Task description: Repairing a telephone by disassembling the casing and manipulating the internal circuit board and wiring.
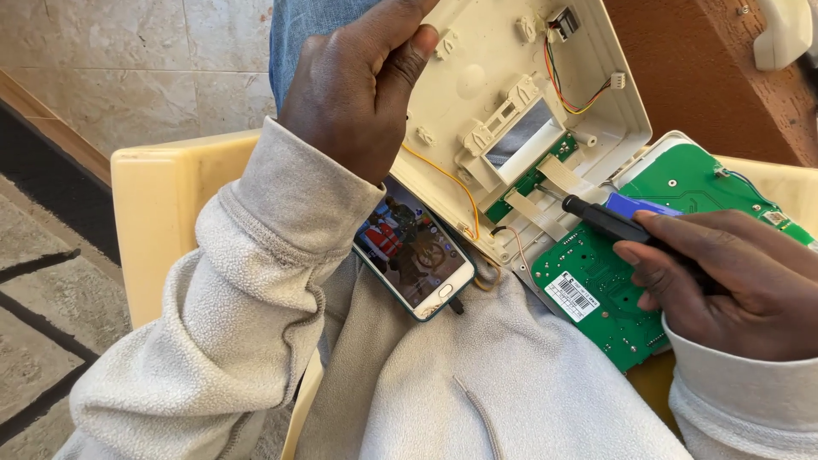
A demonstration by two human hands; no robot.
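The step in hand appears to be disassembly of an opened device. The left hand [358, 85], upper centre of the frame, grips the edge of the cream plastic housing cover [520, 102] and tilts it open. The right hand [733, 281], at the right edge, is closed around a black-handled screwdriver [609, 221] whose tip meets the small green board [532, 175] beneath the cover's window. Any further move would call for a steady tip and slack wiring.

Count: one cover, one large green circuit board [613, 298], one screwdriver, one smartphone [413, 251] on the lap.
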